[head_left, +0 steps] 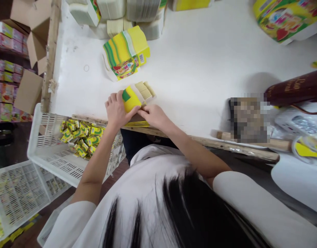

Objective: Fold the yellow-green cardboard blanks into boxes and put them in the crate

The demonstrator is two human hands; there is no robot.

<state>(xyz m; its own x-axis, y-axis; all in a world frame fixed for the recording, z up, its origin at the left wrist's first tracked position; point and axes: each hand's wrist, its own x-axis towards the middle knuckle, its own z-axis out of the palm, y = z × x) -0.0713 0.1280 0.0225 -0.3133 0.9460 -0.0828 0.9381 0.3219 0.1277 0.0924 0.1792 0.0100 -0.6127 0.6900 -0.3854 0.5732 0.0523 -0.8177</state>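
Observation:
A small yellow carton (pixel 132 101) with a green patch lies at the table's front edge, with pale cream pieces (pixel 144 90) showing at its far right end. My left hand (pixel 117 109) is wrapped round its left side, the thumb along the near edge. My right hand (pixel 155 115) has its fingers pinched at the carton's near right corner. Exactly what lies between those fingertips is hidden. Beneath the hands, a stack of thin yellow-edged card (pixel 137 123) rests at the table edge. Just beyond stands a leaning stack of flat printed cartons (pixel 127 51).
Bundles of pale folded card (pixel 112 8) stand at the back of the white table (pixel 189 62). To the right are a dark red bottle (pixel 295 88) and a blurred-out object (pixel 248 120). A white crate (pixel 55 162) of small yellow boxes (pixel 83 136) sits below left.

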